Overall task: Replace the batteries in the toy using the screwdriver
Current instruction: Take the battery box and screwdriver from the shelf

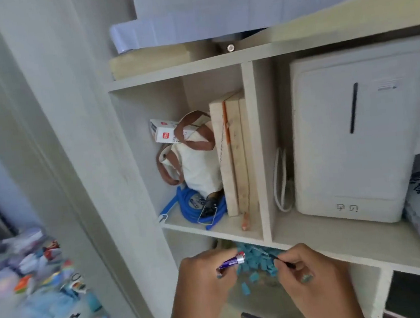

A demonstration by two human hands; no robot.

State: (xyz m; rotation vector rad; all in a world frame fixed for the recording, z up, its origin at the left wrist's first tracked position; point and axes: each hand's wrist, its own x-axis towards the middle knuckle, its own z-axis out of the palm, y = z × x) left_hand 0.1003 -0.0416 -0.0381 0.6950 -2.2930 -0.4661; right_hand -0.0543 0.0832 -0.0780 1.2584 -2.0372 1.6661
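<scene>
My left hand [201,275] grips a purple battery [232,261] with a red and silver end, holding it in front of a low shelf. My right hand [307,268] pinches a thin dark tool [285,262], likely the screwdriver, its tip pointing left. Both hands hover close together over a bag of small teal pieces [257,260] on the lower shelf. No toy is plainly visible.
A white shelf unit [256,153] holds a cream bag with brown straps [193,160], a blue coiled cable [191,208], wooden boards [234,156] and a white appliance [357,131]. A blurred heap of colourful items [34,283] lies at the left.
</scene>
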